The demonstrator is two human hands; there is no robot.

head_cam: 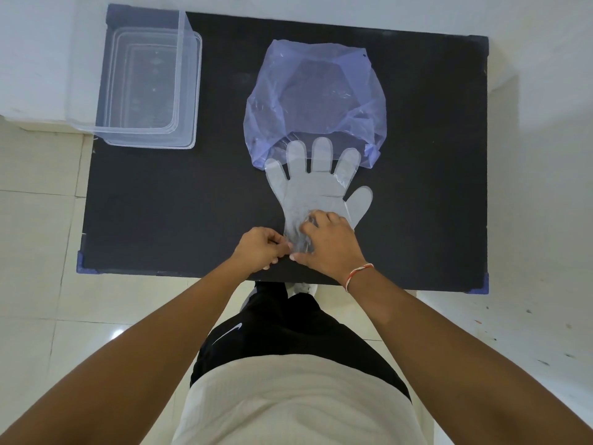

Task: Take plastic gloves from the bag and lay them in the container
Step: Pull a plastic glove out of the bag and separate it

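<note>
A clear plastic glove (316, 187) lies flat on the black table (167, 203), fingers pointing away from me, its fingertips overlapping the mouth of a pale purple plastic bag (316, 101). At the glove's cuff, my left hand (261, 250) pinches the edge with thumb and fingers. My right hand (330, 244) presses and grips the crumpled cuff from the right. The clear rectangular container (189, 91) stands at the table's far left corner with nothing visible inside.
The table's near edge runs just under my hands, with blue tape on its corners. White walls border the table at the back and sides. Pale floor tiles lie below, and my legs stand against the front edge.
</note>
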